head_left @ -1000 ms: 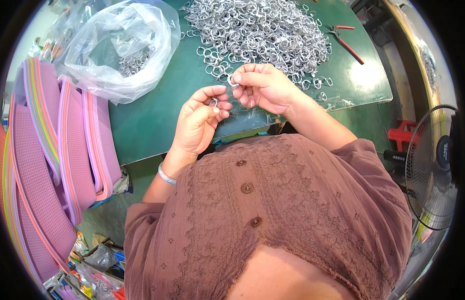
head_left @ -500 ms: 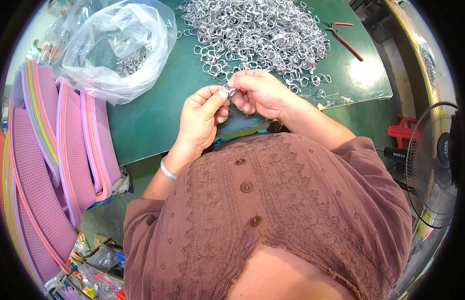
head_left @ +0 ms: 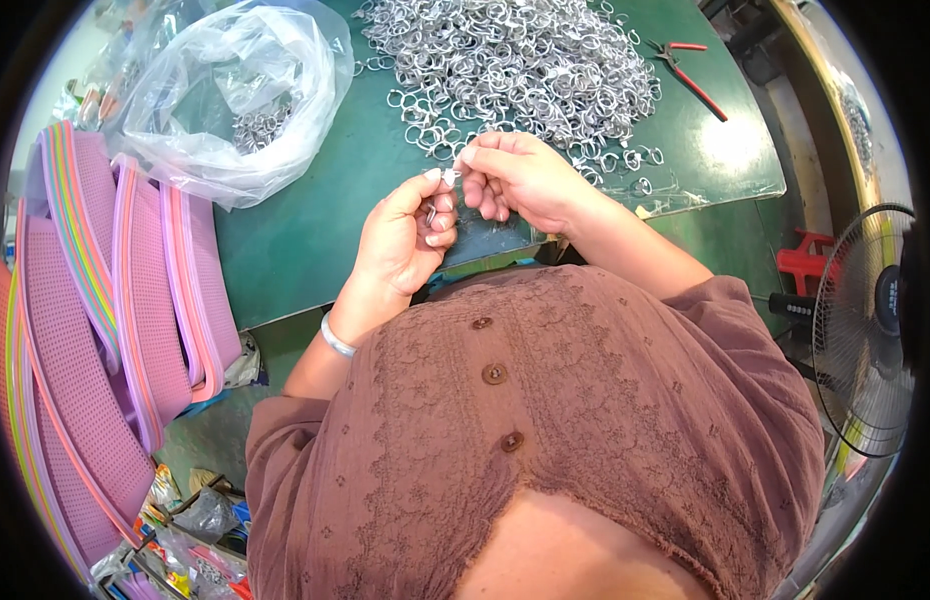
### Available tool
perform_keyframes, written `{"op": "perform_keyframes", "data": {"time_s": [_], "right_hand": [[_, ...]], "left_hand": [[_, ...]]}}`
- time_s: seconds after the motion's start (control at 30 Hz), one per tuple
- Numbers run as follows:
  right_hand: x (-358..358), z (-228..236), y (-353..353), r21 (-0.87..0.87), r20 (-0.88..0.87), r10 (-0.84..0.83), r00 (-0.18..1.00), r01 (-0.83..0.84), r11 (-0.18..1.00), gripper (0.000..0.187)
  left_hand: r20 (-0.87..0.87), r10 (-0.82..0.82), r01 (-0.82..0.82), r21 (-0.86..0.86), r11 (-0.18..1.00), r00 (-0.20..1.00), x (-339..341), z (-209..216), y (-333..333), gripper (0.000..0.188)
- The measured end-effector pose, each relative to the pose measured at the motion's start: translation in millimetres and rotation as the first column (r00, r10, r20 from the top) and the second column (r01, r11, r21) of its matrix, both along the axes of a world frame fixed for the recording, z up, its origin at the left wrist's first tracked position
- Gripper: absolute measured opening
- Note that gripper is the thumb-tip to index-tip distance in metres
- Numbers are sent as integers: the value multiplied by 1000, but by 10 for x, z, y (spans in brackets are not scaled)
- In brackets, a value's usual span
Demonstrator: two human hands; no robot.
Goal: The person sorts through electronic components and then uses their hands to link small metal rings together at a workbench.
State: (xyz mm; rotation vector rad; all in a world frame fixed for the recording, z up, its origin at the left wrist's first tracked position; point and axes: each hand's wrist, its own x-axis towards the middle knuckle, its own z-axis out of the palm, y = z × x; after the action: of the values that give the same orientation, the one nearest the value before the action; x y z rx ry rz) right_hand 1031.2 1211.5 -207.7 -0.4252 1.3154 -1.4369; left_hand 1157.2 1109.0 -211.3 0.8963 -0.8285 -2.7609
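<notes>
A small silvery metal ring (head_left: pixel 450 177) sits in the fingertips of my left hand (head_left: pixel 393 240), pinched by thumb and forefinger. Under those fingers, another thin silvery loop (head_left: pixel 431 213) shows against the palm. My right hand (head_left: pixel 525 182) meets the ring from the other side, its thumb and forefinger closed at the ring's edge and the other fingers curled in. Just beyond both hands, a large heap of similar metal rings (head_left: pixel 525 70) is spread on the green table (head_left: pixel 315 250).
A clear plastic bag (head_left: pixel 305 150) with some metal rings inside lies at the far left. Red-handled pliers (head_left: pixel 697 92) rest right of the heap. Pink woven baskets (head_left: pixel 85 330) crowd the left side; a black fan (head_left: pixel 865 330) and a red stool (head_left: pixel 807 255) are on the right.
The ring at my fingertips has turned and shows a different side. My left fingers have shifted, baring a loop at the palm. The right thumb has straightened slightly.
</notes>
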Motion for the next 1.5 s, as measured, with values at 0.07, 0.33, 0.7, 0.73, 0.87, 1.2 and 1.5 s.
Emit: {"op": "perform_keyframes", "data": {"time_s": [0.07,0.33,0.7,0.73,0.87,1.2,1.5], "right_hand": [[-35,-19,24,-30,-5,21,1000,-21,999,16],[-16,-62,28,-216,63,-4,998,18,976,7],[-207,-68,-121,-187,-929,-153,336,-71,980,12],[-224,-82,-159,-139,-974,-118,195,-97,986,14],[-246,-38,-208,39,-998,31,-56,-133,990,17],[-300,-70,-175,1,-983,-40,-181,-217,976,9],[-291,104,-77,-266,-868,-105,485,-276,924,6]], "left_hand": [[17,26,-27,43,999,1000,0,6,1,14],[-23,5,-3,68,998,1000,12,-42,-19,14],[-68,80,-81,-13,997,995,97,-59,-9,12],[-77,72,-71,6,997,994,102,-59,-16,11],[-92,65,-63,27,998,994,135,-83,-57,10],[-85,49,-52,-33,998,995,132,-92,-77,17],[-123,31,-28,34,999,992,104,-21,-47,14]]}}
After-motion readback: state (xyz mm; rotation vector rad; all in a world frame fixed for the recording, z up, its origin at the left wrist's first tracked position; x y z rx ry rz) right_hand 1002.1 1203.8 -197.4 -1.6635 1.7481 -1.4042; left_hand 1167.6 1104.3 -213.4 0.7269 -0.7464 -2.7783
